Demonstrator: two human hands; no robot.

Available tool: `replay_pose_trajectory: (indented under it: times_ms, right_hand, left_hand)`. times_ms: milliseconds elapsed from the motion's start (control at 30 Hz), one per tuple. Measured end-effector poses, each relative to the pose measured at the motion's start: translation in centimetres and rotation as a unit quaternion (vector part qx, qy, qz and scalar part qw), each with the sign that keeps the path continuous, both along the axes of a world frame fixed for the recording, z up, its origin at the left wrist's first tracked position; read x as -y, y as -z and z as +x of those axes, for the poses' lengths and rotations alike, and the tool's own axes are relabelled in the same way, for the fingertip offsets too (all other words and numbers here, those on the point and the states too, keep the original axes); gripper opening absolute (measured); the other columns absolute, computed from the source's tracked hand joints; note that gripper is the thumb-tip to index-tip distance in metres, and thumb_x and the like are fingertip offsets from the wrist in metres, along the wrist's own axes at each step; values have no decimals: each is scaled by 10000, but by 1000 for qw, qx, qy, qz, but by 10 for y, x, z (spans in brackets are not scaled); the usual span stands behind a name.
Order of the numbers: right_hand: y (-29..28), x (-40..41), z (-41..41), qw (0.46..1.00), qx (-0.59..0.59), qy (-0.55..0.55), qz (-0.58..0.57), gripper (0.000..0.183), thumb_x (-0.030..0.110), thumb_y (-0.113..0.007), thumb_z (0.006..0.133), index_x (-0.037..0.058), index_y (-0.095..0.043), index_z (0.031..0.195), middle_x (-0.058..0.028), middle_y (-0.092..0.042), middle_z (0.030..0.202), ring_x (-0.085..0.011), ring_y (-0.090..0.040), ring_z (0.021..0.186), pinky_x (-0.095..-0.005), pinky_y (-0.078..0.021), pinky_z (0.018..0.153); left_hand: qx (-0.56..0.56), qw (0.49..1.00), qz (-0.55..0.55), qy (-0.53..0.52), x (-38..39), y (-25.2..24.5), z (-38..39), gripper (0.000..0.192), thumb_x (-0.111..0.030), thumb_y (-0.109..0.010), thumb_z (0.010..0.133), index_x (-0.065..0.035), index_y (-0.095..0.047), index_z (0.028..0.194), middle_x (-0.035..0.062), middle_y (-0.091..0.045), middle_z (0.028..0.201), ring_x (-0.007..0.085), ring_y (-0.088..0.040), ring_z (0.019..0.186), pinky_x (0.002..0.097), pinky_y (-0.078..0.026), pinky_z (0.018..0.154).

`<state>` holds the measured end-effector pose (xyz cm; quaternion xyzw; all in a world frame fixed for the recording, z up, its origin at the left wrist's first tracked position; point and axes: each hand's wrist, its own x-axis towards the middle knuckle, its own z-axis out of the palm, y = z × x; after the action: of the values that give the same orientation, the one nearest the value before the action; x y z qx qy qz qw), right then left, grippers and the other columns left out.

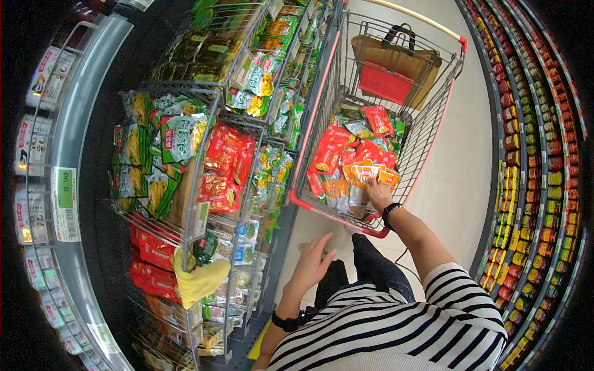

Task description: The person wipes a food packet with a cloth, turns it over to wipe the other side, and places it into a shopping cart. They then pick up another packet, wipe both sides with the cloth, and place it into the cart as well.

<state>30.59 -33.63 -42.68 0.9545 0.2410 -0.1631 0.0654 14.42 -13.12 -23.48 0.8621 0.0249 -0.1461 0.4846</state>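
My right hand reaches into a wire shopping cart and touches orange-and-white food packets near the cart's front end. Whether its fingers grip one of them cannot be told. Red foil packets and a few green-and-white ones lie heaped beneath and beyond. My left hand hangs outside the cart, below its red front rim, empty with fingers apart. Beside it on the left stands a rack of wire baskets holding red packets and green-and-white packets.
A yellow cloth drapes over a basket's wire edge. In the cart's far end sits a brown bag with dark handles and a red panel. Shelves of jars line the right side. A refrigerated case edge curves along the left.
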Motion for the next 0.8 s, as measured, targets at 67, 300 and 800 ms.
replay_pose_trajectory:
  times_ms: [67,300,800]
  right_hand:
    - [-6,6,3,999,-33,-16,-23,170,135,-474,771,115,-604,879,-89,-477,1026,-243,-571,836,-349,-483,614]
    - [-88,-3,20,990,-95,-98,32,161,110,-475,756,126,-610,841,-100,-580,877,-250,-598,736,-358,-483,577]
    - [-337,-166,-84,690,-19,-249,680,290,-58,-517,714,17,-501,993,-116,-491,1056,-217,-552,838,-272,-450,705]
  left_hand:
    - [2,1000,-13,-8,4,-1,-1,412,-201,-514,802,0,-412,1147,199,-472,1092,342,-435,1021,379,-339,863]
    - [33,998,2,-48,4,-19,10,459,-243,-506,818,-19,-368,1194,196,-437,1154,323,-412,1082,350,-326,901]
    - [49,660,-696,-277,-64,-95,-76,581,-443,-322,862,-6,-300,1244,139,-392,1242,280,-401,1129,414,-298,957]
